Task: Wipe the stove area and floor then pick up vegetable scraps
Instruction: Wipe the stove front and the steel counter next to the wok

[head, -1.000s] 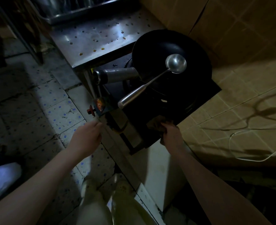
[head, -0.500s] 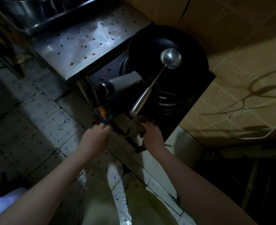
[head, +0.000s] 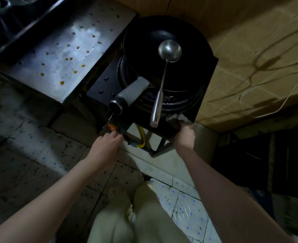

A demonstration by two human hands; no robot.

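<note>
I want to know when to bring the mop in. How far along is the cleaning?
Nothing looks finished yet. In hand: the right hand grips a cloth at the front right corner of the stove, and the left hand is at its front edge. Left to do: yellow scraps dot the steel counter, and the tiled floor looks speckled with grime.
</note>
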